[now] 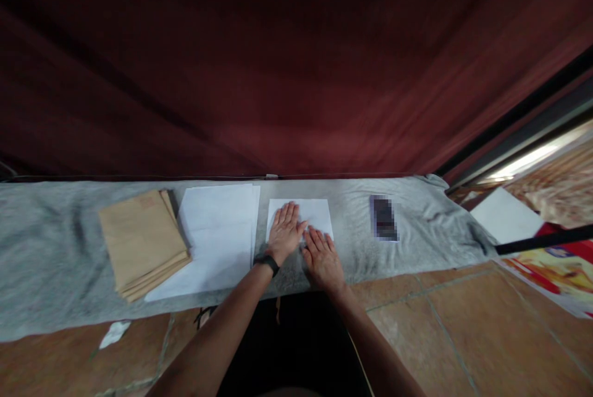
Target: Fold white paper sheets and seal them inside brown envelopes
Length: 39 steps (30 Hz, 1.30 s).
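Left hand (286,233) and right hand (323,259) are resting on a white sheet (319,214).
The fingers are lying flat, slightly apart, the sheet stretching beneath them and showing beyond the right fingertips.

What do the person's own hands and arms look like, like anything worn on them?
The left hand is ungloved, with a dark band, perhaps a watch, around the wrist. The right hand is ungloved too, with no band at its wrist. No sleeves show on either forearm.
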Motion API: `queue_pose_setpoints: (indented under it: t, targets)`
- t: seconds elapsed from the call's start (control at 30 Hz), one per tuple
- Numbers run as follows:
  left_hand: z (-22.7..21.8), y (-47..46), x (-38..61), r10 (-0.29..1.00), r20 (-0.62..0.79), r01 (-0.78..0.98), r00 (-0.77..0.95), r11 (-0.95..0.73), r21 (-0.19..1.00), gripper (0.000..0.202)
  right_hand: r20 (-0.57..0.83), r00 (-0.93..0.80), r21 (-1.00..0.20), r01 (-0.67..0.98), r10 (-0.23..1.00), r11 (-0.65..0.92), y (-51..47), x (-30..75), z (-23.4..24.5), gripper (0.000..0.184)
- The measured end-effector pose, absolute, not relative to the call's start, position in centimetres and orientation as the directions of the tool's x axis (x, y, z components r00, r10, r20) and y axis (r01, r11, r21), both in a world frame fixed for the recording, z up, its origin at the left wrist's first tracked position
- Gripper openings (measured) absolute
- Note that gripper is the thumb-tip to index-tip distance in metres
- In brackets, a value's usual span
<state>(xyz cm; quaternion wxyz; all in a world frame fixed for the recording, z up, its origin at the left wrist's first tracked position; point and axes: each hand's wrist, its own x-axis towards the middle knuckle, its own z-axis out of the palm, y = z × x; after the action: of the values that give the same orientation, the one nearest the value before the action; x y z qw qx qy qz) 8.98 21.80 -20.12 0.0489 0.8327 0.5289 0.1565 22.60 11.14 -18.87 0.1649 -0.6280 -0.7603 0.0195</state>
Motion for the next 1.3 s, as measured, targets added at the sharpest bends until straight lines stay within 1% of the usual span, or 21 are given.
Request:
queue_pose_setpoints:
  t: [0.27,0.43,0.5,0.67,0.73,0.97,1.1,1.3]
  targets:
    - [-20.0,23.6,6.7,0.944,0.227,0.918,0.241,-0.298,0.262,0.064,0.220,-0.157,-0.240,0.948,0.963,0.210,11.1,22.7,-18.6,0.051]
    - [-19.5,22.6,6.5,0.946,0.267,0.929,0.186,-0.258,0.265,0.060,0.218,-0.153,-0.240,0.949,0.964,0.204,11.1,22.7,-18.6,0.051]
    - [-19.4,21.4,6.6,0.935,0.271,0.922,0.230,-0.298,0.247,0.059,0.218,-0.152,-0.246,0.947,0.964,0.205,11.1,22.7,-18.7,0.051]
    - [-19.4,17.6,7.3,0.832,0.224,0.812,0.507,-0.548,0.199,0.054,0.236,-0.161,-0.260,0.940,0.958,0.222,11.1,22.8,-19.2,0.049]
    - [-19.4,16.8,7.4,0.803,0.202,0.781,0.560,-0.594,0.194,0.054,0.239,-0.168,-0.259,0.938,0.956,0.229,11.1,22.9,-19.3,0.048]
    - [-18.8,16.6,6.3,0.781,0.205,0.761,0.590,-0.623,0.180,0.060,0.246,-0.174,-0.224,0.947,0.953,0.231,10.9,23.1,-19.5,0.050]
    - [-18.5,16.6,5.5,0.789,0.206,0.774,0.579,-0.611,0.166,0.067,0.252,-0.112,-0.198,0.966,0.961,0.164,10.7,23.6,-19.9,0.051]
    - [-18.6,16.4,5.2,0.808,0.206,0.797,0.552,-0.584,0.157,0.066,0.262,-0.048,-0.183,0.978,0.964,0.098,10.4,25.4,-20.6,0.054]
